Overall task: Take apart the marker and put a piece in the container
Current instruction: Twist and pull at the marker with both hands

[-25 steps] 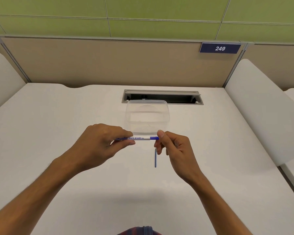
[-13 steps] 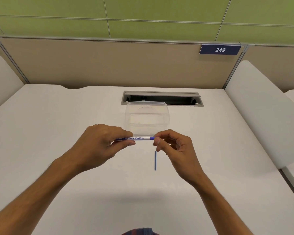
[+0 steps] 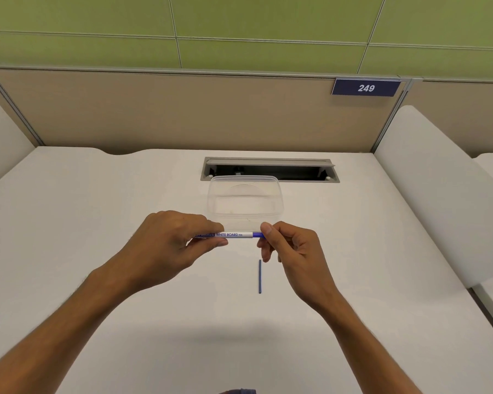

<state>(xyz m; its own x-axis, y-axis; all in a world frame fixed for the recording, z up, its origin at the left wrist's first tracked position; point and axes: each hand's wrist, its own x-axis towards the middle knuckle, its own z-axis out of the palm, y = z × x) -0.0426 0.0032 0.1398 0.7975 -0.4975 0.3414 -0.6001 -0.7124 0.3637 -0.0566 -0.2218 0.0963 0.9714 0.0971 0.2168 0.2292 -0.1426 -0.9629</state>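
Observation:
A white marker (image 3: 234, 235) with blue print lies level between my hands, above the white desk. My left hand (image 3: 171, 243) is closed around its left half. The thumb and forefinger of my right hand (image 3: 289, 245) pinch its blue right end (image 3: 257, 235). Just beyond the marker stands a clear plastic container (image 3: 279, 204), open at the top, with nothing visible inside. On the desk below my right hand lies a thin dark blue stick (image 3: 260, 276), pointing away from me.
A grey cable slot (image 3: 302, 170) is sunk into the white desk (image 3: 97, 209) behind the container. A beige partition with a "249" plate (image 3: 365, 87) closes the back. White side panels (image 3: 433, 189) rise at left and right.
My right fingers shifted on the marker's blue end, closing over it and then drawing back so a bit of blue shows. My left hand and the stick stayed put.

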